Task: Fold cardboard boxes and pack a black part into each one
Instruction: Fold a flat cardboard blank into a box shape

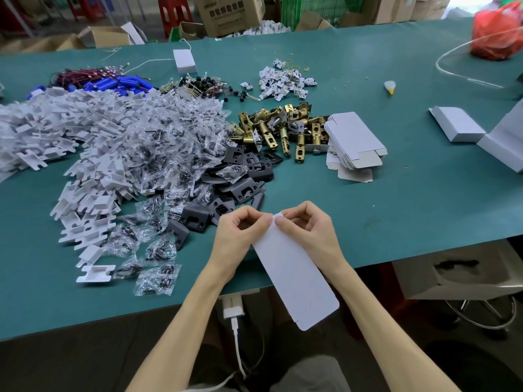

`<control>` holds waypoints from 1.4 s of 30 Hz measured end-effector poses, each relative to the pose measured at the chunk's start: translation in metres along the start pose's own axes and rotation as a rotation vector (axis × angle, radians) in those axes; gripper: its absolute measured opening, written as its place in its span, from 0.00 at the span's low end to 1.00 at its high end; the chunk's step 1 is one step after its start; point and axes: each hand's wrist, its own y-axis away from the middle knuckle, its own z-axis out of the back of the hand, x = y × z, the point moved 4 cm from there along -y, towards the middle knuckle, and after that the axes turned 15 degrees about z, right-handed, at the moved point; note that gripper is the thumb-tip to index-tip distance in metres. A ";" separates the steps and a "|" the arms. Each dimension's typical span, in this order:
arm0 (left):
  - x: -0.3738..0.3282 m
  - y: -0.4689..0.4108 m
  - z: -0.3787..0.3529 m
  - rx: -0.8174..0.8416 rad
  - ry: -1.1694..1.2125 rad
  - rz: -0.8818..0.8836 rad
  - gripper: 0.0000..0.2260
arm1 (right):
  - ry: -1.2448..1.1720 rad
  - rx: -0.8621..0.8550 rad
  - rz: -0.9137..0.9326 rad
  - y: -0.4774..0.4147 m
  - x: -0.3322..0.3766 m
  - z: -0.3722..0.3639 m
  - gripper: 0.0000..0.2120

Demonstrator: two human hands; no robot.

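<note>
A flat white cardboard box blank (294, 275) sticks out over the near table edge, tilted toward me. My left hand (240, 230) and my right hand (308, 224) both pinch its far end, fingers curled around the top flap. Black metal parts (246, 182) lie in a loose heap just beyond my hands. A stack of flat white box blanks (353, 140) rests further back to the right. Two folded white boxes (458, 125) sit at the far right.
The green table (410, 199) carries a large pile of white plastic pieces and clear bagged screws (119, 148) on the left, brass latch bolts (285, 125) in the middle, blue cylinders and wires at the back. A red bag (498, 32) sits far right.
</note>
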 end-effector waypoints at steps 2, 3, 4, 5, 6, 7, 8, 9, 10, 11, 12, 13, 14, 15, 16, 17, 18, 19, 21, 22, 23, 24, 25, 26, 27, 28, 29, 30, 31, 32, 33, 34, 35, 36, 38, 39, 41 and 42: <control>0.001 0.000 0.000 -0.007 0.002 -0.001 0.07 | 0.008 -0.005 -0.007 0.000 -0.001 0.000 0.11; 0.001 0.000 0.000 -0.009 0.006 -0.002 0.08 | 0.014 -0.005 -0.010 0.000 -0.001 0.000 0.11; 0.002 0.000 0.000 -0.010 0.010 -0.003 0.08 | 0.017 -0.006 -0.014 0.000 -0.001 -0.001 0.11; 0.002 0.000 0.000 -0.011 0.013 -0.006 0.09 | 0.016 -0.007 -0.017 0.000 0.000 -0.001 0.12; 0.002 0.000 0.000 -0.010 0.013 -0.009 0.09 | 0.015 -0.008 -0.018 0.000 0.000 -0.002 0.13; 0.002 0.000 0.000 -0.007 0.012 -0.012 0.08 | 0.017 -0.006 -0.018 0.000 0.001 -0.003 0.14; 0.002 0.000 0.000 -0.001 0.011 -0.015 0.08 | 0.023 -0.002 -0.017 0.000 0.002 -0.003 0.14; 0.001 0.000 0.000 0.007 0.009 -0.020 0.07 | 0.027 0.001 -0.018 0.000 0.002 -0.004 0.15; 0.001 0.000 -0.001 0.013 0.006 -0.024 0.08 | 0.028 0.001 -0.021 -0.001 0.002 -0.005 0.15; 0.001 0.000 -0.001 0.017 0.003 -0.024 0.08 | 0.026 0.000 -0.025 -0.001 0.002 -0.005 0.16; 0.002 -0.001 -0.001 0.016 0.001 -0.021 0.07 | 0.023 0.000 -0.028 -0.001 0.002 -0.005 0.15; 0.003 -0.001 0.000 0.011 0.001 -0.017 0.07 | 0.019 0.000 -0.030 -0.001 0.002 -0.005 0.15; 0.004 -0.001 0.000 0.003 0.001 -0.014 0.06 | 0.018 0.001 -0.031 -0.002 0.002 -0.005 0.14; 0.005 -0.001 0.000 -0.006 0.000 -0.011 0.06 | 0.020 0.005 -0.031 -0.002 0.001 -0.005 0.13; 0.005 -0.002 0.000 -0.013 -0.001 -0.010 0.06 | 0.021 0.009 -0.033 -0.002 0.001 -0.004 0.12; 0.005 -0.002 0.000 -0.014 -0.003 -0.010 0.07 | 0.017 0.012 -0.036 -0.003 0.001 -0.004 0.11; 0.005 -0.001 0.000 -0.009 -0.005 -0.011 0.07 | 0.009 0.013 -0.040 -0.002 0.001 -0.004 0.10; 0.005 -0.001 0.000 0.000 -0.006 -0.013 0.08 | 0.005 0.013 -0.043 -0.002 0.000 -0.004 0.10; 0.004 -0.001 0.000 0.022 0.001 -0.015 0.08 | 0.014 0.004 -0.047 -0.002 0.000 -0.003 0.10; 0.004 0.000 0.000 0.031 0.008 -0.015 0.07 | 0.017 -0.001 -0.048 -0.002 0.000 -0.004 0.10; 0.004 0.000 0.000 0.039 0.016 -0.014 0.07 | 0.018 -0.006 -0.049 -0.002 0.001 -0.003 0.11; 0.003 0.001 0.000 0.045 0.023 -0.013 0.06 | 0.016 -0.011 -0.049 -0.002 0.001 -0.003 0.11; 0.003 0.001 -0.001 0.047 0.028 -0.011 0.06 | 0.014 -0.017 -0.050 -0.002 0.002 -0.003 0.12; 0.003 0.001 -0.001 0.045 0.034 -0.008 0.06 | 0.011 -0.021 -0.052 -0.002 0.002 -0.003 0.12; 0.003 0.001 -0.001 0.042 0.039 -0.005 0.06 | 0.006 -0.022 -0.055 -0.002 0.002 -0.004 0.13; 0.003 0.001 -0.001 0.041 0.045 -0.002 0.06 | 0.003 -0.020 -0.056 -0.002 0.003 -0.004 0.13; 0.003 0.001 -0.001 0.045 0.051 -0.001 0.05 | 0.005 -0.017 -0.053 -0.002 0.003 -0.005 0.13; 0.002 0.002 -0.001 0.053 0.055 -0.003 0.05 | 0.008 -0.016 -0.049 -0.002 0.004 -0.005 0.13; 0.001 0.003 -0.002 0.064 0.054 -0.010 0.06 | 0.008 -0.018 -0.046 -0.002 0.004 -0.005 0.13; 0.001 0.003 -0.002 0.078 0.047 -0.018 0.08 | 0.002 -0.024 -0.044 -0.002 0.005 -0.004 0.13; 0.000 0.004 -0.002 0.093 0.043 -0.022 0.09 | -0.010 -0.034 -0.044 -0.002 0.005 -0.003 0.13; -0.001 0.005 -0.003 0.106 0.043 -0.020 0.10 | -0.027 -0.043 -0.044 -0.002 0.006 -0.002 0.12; -0.001 0.005 -0.003 0.119 0.045 -0.014 0.11 | -0.048 -0.049 -0.045 -0.002 0.006 -0.002 0.12; -0.002 0.005 -0.003 0.134 0.046 -0.008 0.12 | -0.068 -0.054 -0.043 -0.002 0.006 -0.002 0.12; -0.002 0.006 -0.004 0.171 0.047 0.003 0.13 | -0.079 -0.058 -0.024 -0.002 0.007 -0.001 0.11; -0.002 0.006 -0.005 0.188 0.049 0.009 0.14 | -0.069 -0.058 -0.009 -0.002 0.007 0.000 0.09; -0.003 0.007 -0.006 0.202 0.050 0.016 0.15 | -0.043 -0.057 0.017 -0.002 0.008 0.001 0.07; -0.003 0.007 -0.006 0.197 0.044 0.013 0.15 | -0.031 -0.056 0.027 -0.002 0.008 0.001 0.06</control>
